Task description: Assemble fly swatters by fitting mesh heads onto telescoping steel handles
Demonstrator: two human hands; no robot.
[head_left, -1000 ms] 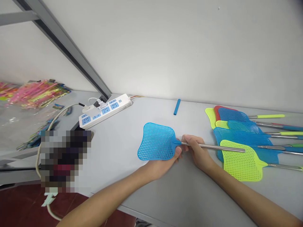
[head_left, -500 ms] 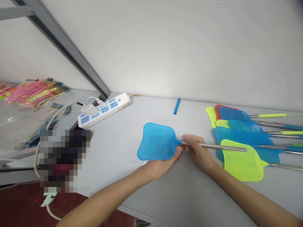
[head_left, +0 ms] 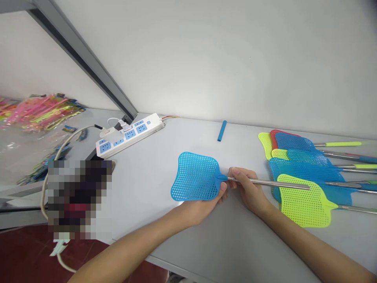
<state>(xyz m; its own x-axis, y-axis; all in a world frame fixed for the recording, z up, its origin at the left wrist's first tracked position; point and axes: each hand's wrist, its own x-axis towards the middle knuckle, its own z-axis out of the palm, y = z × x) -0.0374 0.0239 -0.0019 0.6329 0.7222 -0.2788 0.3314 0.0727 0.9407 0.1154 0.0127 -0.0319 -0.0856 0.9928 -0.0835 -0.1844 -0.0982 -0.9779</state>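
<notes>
A blue fly swatter (head_left: 196, 177) is held above the table, its perforated head to the left and its bare metal rod (head_left: 273, 182) pointing right. My left hand (head_left: 206, 204) is closed on the neck side of the blue head, thumb on top, the other fingers mostly hidden beneath. My right hand (head_left: 247, 186) pinches the rod just beyond the neck, between thumb and fingers. On the table behind lies a short blue tube (head_left: 222, 131), apart from both hands. Right of my right hand, a yellow-green fly swatter (head_left: 306, 202) lies on top of several blue ones (head_left: 306, 171).
A white power strip (head_left: 131, 135) with plugs stands at the left back. A pixelated patch (head_left: 79, 196) hides something at the table's left edge. Beyond the grey metal post (head_left: 88, 59) lie bagged pink and yellow items (head_left: 41, 112). A wall (head_left: 220, 59) rises behind the table.
The view has shifted very slightly. Both hands keep the same hold on the blue fly swatter, which has hardly moved.
</notes>
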